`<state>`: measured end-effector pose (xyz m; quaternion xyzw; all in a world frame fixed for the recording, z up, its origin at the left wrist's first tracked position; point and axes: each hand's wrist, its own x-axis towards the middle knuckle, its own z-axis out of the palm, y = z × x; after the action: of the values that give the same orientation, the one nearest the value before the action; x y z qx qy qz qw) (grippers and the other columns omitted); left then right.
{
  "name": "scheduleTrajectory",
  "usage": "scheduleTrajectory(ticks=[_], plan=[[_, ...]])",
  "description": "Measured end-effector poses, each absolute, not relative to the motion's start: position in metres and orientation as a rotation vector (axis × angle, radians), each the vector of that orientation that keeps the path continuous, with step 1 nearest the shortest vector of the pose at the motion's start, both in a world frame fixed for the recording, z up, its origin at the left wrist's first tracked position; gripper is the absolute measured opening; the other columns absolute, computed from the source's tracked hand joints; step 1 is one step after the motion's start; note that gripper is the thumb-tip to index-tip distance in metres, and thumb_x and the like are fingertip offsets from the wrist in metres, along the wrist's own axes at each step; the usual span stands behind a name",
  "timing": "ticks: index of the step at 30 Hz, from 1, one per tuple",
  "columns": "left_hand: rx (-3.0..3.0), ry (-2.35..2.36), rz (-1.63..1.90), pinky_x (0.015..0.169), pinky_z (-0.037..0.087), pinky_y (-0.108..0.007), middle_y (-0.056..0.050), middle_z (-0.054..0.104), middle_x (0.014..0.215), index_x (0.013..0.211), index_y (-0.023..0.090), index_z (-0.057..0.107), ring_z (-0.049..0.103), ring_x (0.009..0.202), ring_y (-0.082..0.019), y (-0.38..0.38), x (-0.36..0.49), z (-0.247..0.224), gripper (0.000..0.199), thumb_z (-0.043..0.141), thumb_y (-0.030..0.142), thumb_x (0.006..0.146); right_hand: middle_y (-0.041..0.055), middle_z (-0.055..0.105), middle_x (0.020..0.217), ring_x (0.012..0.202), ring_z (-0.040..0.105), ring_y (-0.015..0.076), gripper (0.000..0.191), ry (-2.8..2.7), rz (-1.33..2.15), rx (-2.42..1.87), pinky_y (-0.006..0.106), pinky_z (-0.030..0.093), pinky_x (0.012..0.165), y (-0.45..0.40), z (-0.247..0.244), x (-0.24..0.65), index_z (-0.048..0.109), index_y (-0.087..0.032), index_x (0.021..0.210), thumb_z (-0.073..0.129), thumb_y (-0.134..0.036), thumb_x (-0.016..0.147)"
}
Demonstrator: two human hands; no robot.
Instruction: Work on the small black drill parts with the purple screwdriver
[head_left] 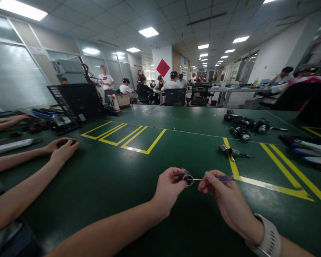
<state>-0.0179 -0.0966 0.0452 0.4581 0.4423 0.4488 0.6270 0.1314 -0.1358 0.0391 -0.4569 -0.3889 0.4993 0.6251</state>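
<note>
Between the thumb and fingers of my left hand [169, 191] is a small round metal part [188, 178], its ring-shaped open end turned to the right. My right hand [221, 194] grips a screwdriver [224, 178] with a see-through purple handle. The thin shaft points left and its tip reaches the ring opening; whether it touches the inside cannot be made out. Both hands are held above the green table [139, 221]. Beyond my right hand lie a dark metal cylindrical part [226, 150] and a piece with a thin shaft [240, 154].
Dark power tools [246, 123] lie at the back right, near a tray [310, 151] of white and blue items. Yellow tape [273, 187] marks the tabletop. At left, a co-worker's hands [64, 146] hold something dark. A black panel-like device [77, 103] stands behind them.
</note>
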Motion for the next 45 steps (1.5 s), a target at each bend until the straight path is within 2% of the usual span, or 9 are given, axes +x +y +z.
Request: scheduleTrajectory(ticks=[3, 7, 15, 25, 31, 39, 42, 45], plan=[[1.024, 0.994, 1.033, 0.080, 0.053, -0.033, -0.009, 0.069, 0.096, 0.084, 0.011, 0.061, 0.065, 0.083, -0.017, -0.094, -0.018, 0.044, 0.026, 0.066, -0.002, 0.064, 0.0036, 0.066, 0.065, 0.061, 0.061, 0.0167, 0.025, -0.834, 1.165, -1.022, 0.029, 0.050, 0.057, -0.136, 0.036, 0.130, 0.062, -0.017, 0.071, 0.068, -0.042, 0.072], [1.013, 1.004, 1.043, 0.077, 0.054, -0.033, -0.010, 0.067, 0.102, 0.083, 0.011, 0.060, 0.065, 0.083, -0.017, -0.093, -0.019, 0.043, 0.023, 0.065, -0.003, 0.065, 0.0036, 0.068, 0.070, 0.065, 0.062, 0.0170, 0.022, -0.989, 1.023, -1.054, 0.030, 0.051, 0.060, -0.139, 0.030, 0.132, 0.063, -0.019, 0.075, 0.062, -0.040, 0.079], [1.114, 0.945, 1.056, 0.073, 0.054, -0.029, -0.009, 0.066, 0.101, 0.082, 0.010, 0.062, 0.065, 0.080, -0.015, -0.095, -0.020, 0.042, 0.014, 0.062, 0.002, 0.069, 0.0033, 0.067, 0.072, 0.065, 0.062, 0.0170, 0.021, -1.500, 0.627, -1.224, 0.027, 0.050, 0.056, -0.152, 0.036, 0.131, 0.063, -0.020, 0.079, 0.051, -0.036, 0.087], [1.190, 0.942, 1.111, 0.073, 0.055, -0.028, -0.009, 0.068, 0.096, 0.073, 0.010, 0.066, 0.066, 0.080, -0.016, -0.088, -0.019, 0.029, 0.010, 0.061, 0.005, 0.066, 0.0031, 0.063, 0.076, 0.068, 0.060, 0.0161, 0.011, -1.828, 0.420, -1.174, 0.029, 0.048, 0.060, -0.155, 0.037, 0.130, 0.059, -0.021, 0.083, 0.050, -0.022, 0.088], [1.129, 0.970, 1.125, 0.069, 0.056, -0.029, -0.009, 0.070, 0.090, 0.067, 0.010, 0.065, 0.067, 0.074, -0.016, -0.088, -0.016, 0.034, 0.009, 0.062, 0.003, 0.062, 0.0030, 0.061, 0.076, 0.068, 0.058, 0.0155, 0.011, -1.829, 0.415, -1.150, 0.029, 0.047, 0.059, -0.153, 0.037, 0.132, 0.058, -0.020, 0.084, 0.048, -0.020, 0.089], [1.163, 0.969, 1.104, 0.065, 0.055, -0.024, -0.007, 0.069, 0.089, 0.066, 0.010, 0.062, 0.066, 0.074, -0.014, -0.087, -0.016, 0.028, 0.010, 0.060, 0.000, 0.065, 0.0029, 0.061, 0.076, 0.067, 0.058, 0.0152, 0.010, -1.842, 0.409, -1.126, 0.029, 0.047, 0.059, -0.156, 0.037, 0.131, 0.059, -0.020, 0.084, 0.049, -0.018, 0.087], [1.173, 0.980, 1.078, 0.065, 0.055, -0.023, -0.008, 0.069, 0.091, 0.069, 0.010, 0.061, 0.066, 0.076, -0.014, -0.083, -0.019, 0.029, 0.011, 0.060, 0.000, 0.067, 0.0022, 0.063, 0.072, 0.064, 0.059, 0.0151, 0.012, -1.705, 0.431, -1.115, 0.028, 0.046, 0.057, -0.154, 0.041, 0.137, 0.061, -0.021, 0.082, 0.050, -0.023, 0.087], [1.165, 1.035, 1.105, 0.067, 0.055, -0.023, -0.008, 0.069, 0.093, 0.074, 0.010, 0.061, 0.066, 0.078, -0.014, -0.073, -0.023, 0.032, 0.013, 0.060, -0.001, 0.068, 0.0025, 0.065, 0.073, 0.068, 0.061, 0.0168, 0.014, -1.399, 0.597, -1.181, 0.029, 0.048, 0.059, -0.140, 0.042, 0.148, 0.061, -0.021, 0.080, 0.055, -0.032, 0.085]])
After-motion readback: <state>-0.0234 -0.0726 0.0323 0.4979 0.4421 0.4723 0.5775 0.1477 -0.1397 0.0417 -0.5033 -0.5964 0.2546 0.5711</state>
